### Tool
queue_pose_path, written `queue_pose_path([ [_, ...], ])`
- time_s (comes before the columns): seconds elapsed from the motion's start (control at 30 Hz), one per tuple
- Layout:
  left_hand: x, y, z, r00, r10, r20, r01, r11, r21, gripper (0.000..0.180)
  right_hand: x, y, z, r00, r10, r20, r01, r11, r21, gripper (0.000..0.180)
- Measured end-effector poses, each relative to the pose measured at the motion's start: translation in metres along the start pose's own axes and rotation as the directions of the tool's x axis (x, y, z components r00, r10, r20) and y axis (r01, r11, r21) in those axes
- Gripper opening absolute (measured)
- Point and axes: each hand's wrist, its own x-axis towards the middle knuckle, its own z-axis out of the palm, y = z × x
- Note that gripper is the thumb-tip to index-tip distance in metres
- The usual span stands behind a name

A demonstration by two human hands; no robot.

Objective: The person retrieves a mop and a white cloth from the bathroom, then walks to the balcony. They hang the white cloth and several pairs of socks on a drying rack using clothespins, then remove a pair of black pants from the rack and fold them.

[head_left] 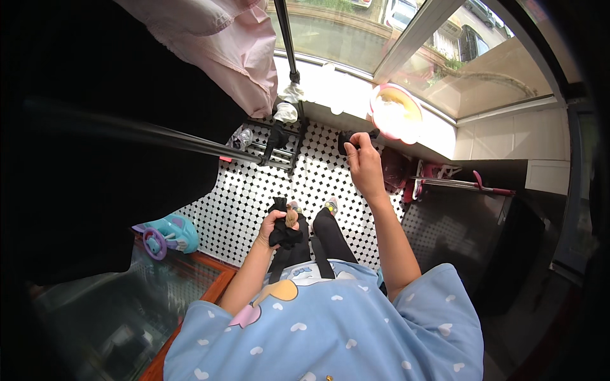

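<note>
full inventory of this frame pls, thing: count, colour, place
black cloth bundle: 1, black, gripped in left hand
dark item: 1, black, in right hand, held up near the window sill; kind unclear
pink basin: 1, pink, on the sill by the window
pink garment: 1, pale pink, hanging top left
drying rack rod: 1, dark, running across the left
tiled floor: 1, black and white, below
toy ride-on: 1, teal with purple wheel, floor at left
mop: 1, red handle, lying at right
left hand: 1, low centre
right hand: 1, raised at centre
</note>
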Motion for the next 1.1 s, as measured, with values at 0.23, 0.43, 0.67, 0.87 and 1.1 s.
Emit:
queue_pose_path([
  [0.23,0.0,-0.001,-0.006,0.99,0.087,-0.112,-0.079,0.994,0.077,0.024,0.015,-0.024,0.069,0.974,0.102,0.204,-0.227,0.336,0.914,0.012],
  [0.43,-0.004,0.004,0.005,0.944,0.147,-0.296,-0.135,0.989,0.06,0.024,-0.008,-0.005,0.142,0.891,0.257,0.373,-0.294,-0.3,0.908,0.014],
  [0.67,-0.006,0.017,-0.009,0.902,0.277,-0.331,-0.281,0.959,0.036,0.025,-0.025,0.041,0.175,0.83,0.427,0.359,-0.391,-0.013,0.92,0.013],
  [0.87,-0.006,0.023,-0.013,0.918,0.271,-0.29,-0.264,0.963,0.063,0.027,0.019,-0.016,0.164,0.879,-0.003,0.477,-0.476,0.064,0.877,0.016],
  [1.1,-0.008,0.015,-0.014,0.926,0.245,-0.286,-0.24,0.969,0.053,0.025,0.019,-0.023,0.177,0.845,0.007,0.535,-0.493,-0.38,0.782,0.015],
])
